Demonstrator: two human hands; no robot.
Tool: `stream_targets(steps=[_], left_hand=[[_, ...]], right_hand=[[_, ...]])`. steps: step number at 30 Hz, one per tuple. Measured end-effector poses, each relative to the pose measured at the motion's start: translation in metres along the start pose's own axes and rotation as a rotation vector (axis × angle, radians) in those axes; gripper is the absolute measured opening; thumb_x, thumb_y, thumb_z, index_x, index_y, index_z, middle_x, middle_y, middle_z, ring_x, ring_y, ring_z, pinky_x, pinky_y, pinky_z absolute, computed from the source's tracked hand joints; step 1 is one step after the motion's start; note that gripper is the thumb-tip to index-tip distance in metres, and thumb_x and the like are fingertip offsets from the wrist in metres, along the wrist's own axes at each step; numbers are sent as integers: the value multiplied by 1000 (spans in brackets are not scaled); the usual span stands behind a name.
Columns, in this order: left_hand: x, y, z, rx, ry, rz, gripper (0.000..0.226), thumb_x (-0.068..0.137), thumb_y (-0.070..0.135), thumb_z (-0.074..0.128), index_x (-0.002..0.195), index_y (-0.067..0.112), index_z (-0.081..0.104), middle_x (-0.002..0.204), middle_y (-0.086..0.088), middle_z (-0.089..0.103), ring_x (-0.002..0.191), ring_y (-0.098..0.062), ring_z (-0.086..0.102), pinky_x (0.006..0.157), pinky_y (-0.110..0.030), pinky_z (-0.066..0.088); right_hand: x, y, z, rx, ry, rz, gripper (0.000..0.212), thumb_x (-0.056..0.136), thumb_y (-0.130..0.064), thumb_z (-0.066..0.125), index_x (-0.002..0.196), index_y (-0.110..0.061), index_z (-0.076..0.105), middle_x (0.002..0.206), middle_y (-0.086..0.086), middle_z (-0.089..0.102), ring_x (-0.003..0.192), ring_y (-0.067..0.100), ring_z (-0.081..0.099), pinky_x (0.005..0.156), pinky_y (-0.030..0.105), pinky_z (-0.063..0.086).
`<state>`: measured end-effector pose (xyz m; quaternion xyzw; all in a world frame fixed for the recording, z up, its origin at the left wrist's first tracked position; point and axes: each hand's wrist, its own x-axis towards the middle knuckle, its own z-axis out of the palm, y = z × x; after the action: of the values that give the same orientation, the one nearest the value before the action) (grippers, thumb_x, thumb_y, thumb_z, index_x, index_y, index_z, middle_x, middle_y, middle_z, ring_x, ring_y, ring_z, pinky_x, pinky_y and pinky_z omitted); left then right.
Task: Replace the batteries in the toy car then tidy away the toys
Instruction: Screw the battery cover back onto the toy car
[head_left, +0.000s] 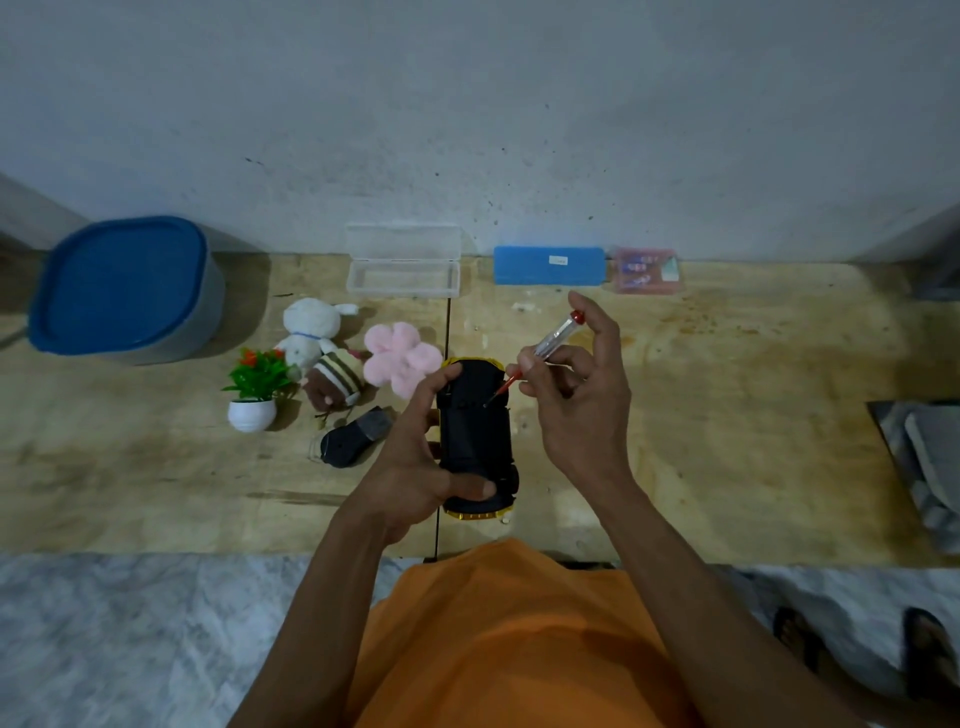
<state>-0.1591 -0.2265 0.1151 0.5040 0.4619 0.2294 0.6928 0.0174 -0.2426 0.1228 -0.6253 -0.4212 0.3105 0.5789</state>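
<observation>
Yellow toy car (475, 441) lies upside down on the wooden table (727, 415), gripped along its side by the left hand (415, 467). Right hand (576, 405) pinches a screwdriver (540, 353), tip touching the black underside.

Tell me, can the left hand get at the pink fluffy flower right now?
Probably not yet: the left hand is gripping the toy car while the right hand works a screwdriver on it. The flower lies unblocked just beside it.

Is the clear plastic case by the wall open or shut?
Open. The clear plastic case has its lid standing up against the wall, with the tray facing up. It looks empty.
</observation>
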Motion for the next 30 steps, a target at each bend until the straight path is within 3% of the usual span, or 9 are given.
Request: stream_targets(steps=[3, 6, 9, 12, 16, 21, 25, 30], left_hand=[[0, 1, 2, -4, 5, 0, 115, 57, -19, 86, 140, 46, 42, 131, 3, 53, 120, -29, 56, 78, -37, 62], [1, 2, 5, -17, 19, -4, 115, 56, -19, 86, 142, 43, 41, 130, -2, 52, 115, -27, 59, 72, -32, 61], [1, 3, 7, -7, 33, 4, 116, 55, -18, 87, 142, 44, 41, 131, 2, 51, 116, -27, 57, 71, -31, 61], [1, 2, 6, -8, 50, 0, 118, 54, -18, 88, 143, 42, 40, 129, 6, 51, 116, -25, 57, 71, -31, 61], [1, 3, 5, -2, 60, 4, 118, 54, -18, 88, 142, 43, 40, 128, 8, 49, 116, -24, 57, 70, -29, 61], [1, 4, 3, -6, 47, -2, 118, 54, -18, 87, 143, 44, 40, 131, 3, 50, 113, -23, 58, 70, -31, 61], [3, 3, 1, 7, 38, 22, 117, 53, -17, 89, 140, 46, 41, 131, 7, 51, 119, -26, 55, 73, -33, 62], [3, 3, 0, -7, 47, 15, 117, 54, -18, 87, 140, 45, 42, 131, 0, 51, 115, -27, 58, 69, -28, 60]], right_hand=[[-2, -1, 0, -72, 11, -94, 58, 95, -15, 67, 144, -26, 38, 87, 0, 75, 79, 11, 74, 77, 41, 61], [-3, -1, 0, -178, -8, -234, 58, 93, -11, 70, 142, -21, 42, 89, 2, 74, 80, 4, 71, 77, 21, 58], [-3, -5, 0, -216, -95, -296, 62, 93, -9, 69, 143, -28, 37, 108, -2, 70, 94, -1, 67, 82, 10, 52], [-2, -6, -1, -167, -140, -322, 58, 96, -3, 63, 145, -21, 37, 123, 1, 66, 111, 5, 66, 85, 13, 53], [2, -6, -2, -205, -95, -404, 53, 91, -5, 71, 138, -14, 48, 113, 7, 70, 97, 7, 69, 81, 15, 55], [5, -11, -3, -225, -88, -442, 41, 94, -3, 65, 134, 0, 53, 121, 8, 68, 103, 13, 70, 82, 20, 58], [8, -11, -1, -262, -18, -486, 41, 87, -2, 75, 125, 1, 61, 101, 12, 70, 86, 16, 70, 76, 20, 59], [9, -11, -2, -237, -49, -477, 36, 94, -1, 65, 129, 5, 58, 116, 13, 70, 104, 13, 71, 79, 24, 60]])
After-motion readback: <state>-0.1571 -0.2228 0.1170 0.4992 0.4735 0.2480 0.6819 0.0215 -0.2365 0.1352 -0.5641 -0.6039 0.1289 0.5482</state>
